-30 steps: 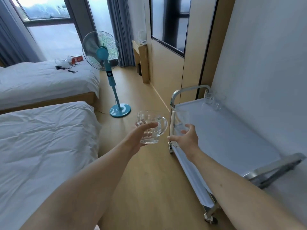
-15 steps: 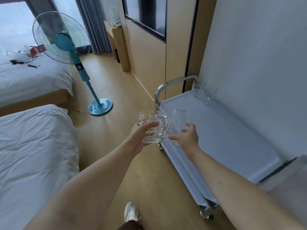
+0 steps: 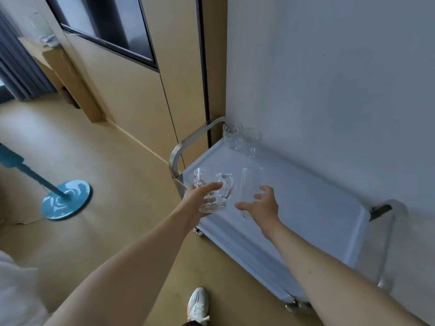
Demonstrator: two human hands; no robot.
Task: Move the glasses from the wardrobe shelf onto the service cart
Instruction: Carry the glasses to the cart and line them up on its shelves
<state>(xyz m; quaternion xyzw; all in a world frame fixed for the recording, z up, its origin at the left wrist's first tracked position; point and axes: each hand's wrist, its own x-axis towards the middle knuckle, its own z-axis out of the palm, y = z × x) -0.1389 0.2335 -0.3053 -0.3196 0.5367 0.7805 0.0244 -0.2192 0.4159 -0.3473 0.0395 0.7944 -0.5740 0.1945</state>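
Head view: glasses (image 3: 213, 194) over cart edge (image 3: 237, 234)

Both hands have travelled forward and now hang over the near end of the service cart (image 3: 317, 208) instead of beside its edge. The left hand (image 3: 200, 196) has carried its handled glass mug (image 3: 213, 191) past the cart's metal handle rail (image 3: 188, 147). The right hand (image 3: 261, 205) has carried the tall clear glass (image 3: 250, 184) further over the cart top, closer to the two glasses (image 3: 242, 140) standing ahead of it.
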